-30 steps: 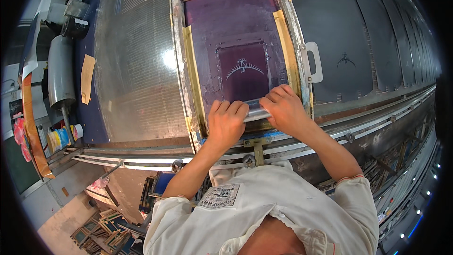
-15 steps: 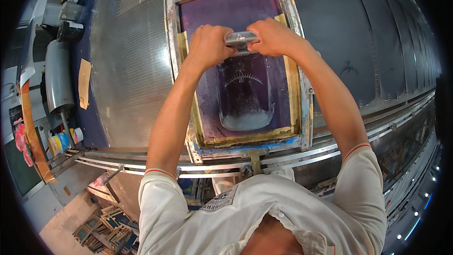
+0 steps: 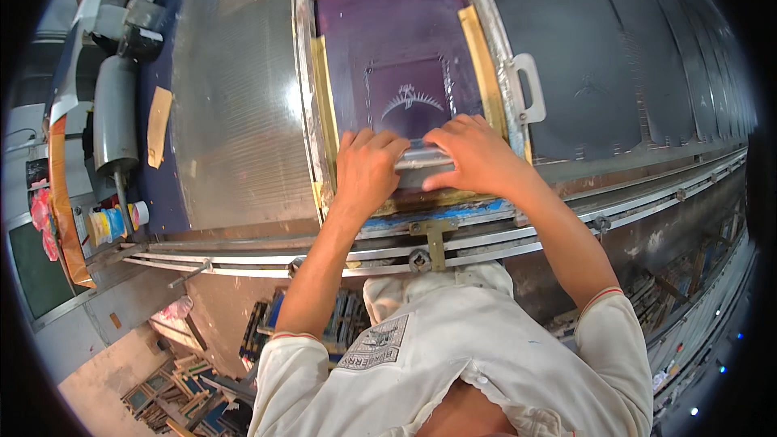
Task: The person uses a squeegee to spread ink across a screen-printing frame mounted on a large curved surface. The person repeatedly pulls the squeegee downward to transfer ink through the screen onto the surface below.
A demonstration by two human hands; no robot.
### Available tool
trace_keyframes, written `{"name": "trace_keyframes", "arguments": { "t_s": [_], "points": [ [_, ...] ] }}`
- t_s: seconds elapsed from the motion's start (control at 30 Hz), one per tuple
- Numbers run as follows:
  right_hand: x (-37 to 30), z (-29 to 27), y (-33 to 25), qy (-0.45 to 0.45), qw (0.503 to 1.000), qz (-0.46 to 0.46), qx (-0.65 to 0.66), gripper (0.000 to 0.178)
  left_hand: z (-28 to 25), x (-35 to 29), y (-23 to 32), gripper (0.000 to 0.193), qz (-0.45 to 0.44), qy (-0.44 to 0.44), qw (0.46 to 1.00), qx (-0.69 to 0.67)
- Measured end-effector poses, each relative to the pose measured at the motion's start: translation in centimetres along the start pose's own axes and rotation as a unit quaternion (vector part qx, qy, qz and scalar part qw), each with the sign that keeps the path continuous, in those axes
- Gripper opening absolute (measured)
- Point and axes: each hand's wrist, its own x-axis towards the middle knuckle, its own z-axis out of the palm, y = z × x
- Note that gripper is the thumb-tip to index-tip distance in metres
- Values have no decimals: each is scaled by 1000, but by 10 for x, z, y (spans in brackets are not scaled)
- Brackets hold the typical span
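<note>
A screen-printing frame [image 3: 304, 81] with purple mesh [image 3: 388, 28] lies in front of me. Pale curved lines form a design [image 3: 411, 103] on the mesh, inside a dark rectangular outline. A squeegee [image 3: 419, 160] with a shiny grey grip lies crosswise at the near end of the mesh. My left hand [image 3: 368, 168] is closed round its left end. At the right end, my right hand [image 3: 477, 155] grips it, fingers over the top and thumb on the near side. The hands cover much of the squeegee, and its lower edge is hidden.
A white handle [image 3: 530, 87] sticks out from the frame's right side. Metal rails [image 3: 558, 235] run along the near table edge, with a brass-coloured bracket [image 3: 436, 244] below the frame. Dark sheets [image 3: 558, 24] lie to the right; a grey cylinder [image 3: 116, 113] stands at left.
Both hands have drawn the squeegee toward me, from the middle of the mesh to its near end. The design now shows beyond it, and the white ink smear there is no longer visible.
</note>
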Motion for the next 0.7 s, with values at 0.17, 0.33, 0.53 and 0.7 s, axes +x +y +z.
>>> {"name": "trace_keyframes", "arguments": {
  "t_s": [0.17, 0.33, 0.53, 0.7],
  "points": [
    [-8, -55, 90, 361, 921, 143, -41, 44, -22, -11, 44, 36, -50, -7, 998, -38],
    [-9, -61, 143, 346, 864, 326, 163, 33, -15, -19, 71, 30, -24, -45, 997, -52],
    [-48, -80, 124, 343, 876, 293, 170, 31, -34, 30, 74, 28, -53, -48, 995, -64],
    [-54, -97, 88, 366, 883, 231, 181, 28, -59, 83, 39, 25, -97, -20, 993, -62]
  ]
}}
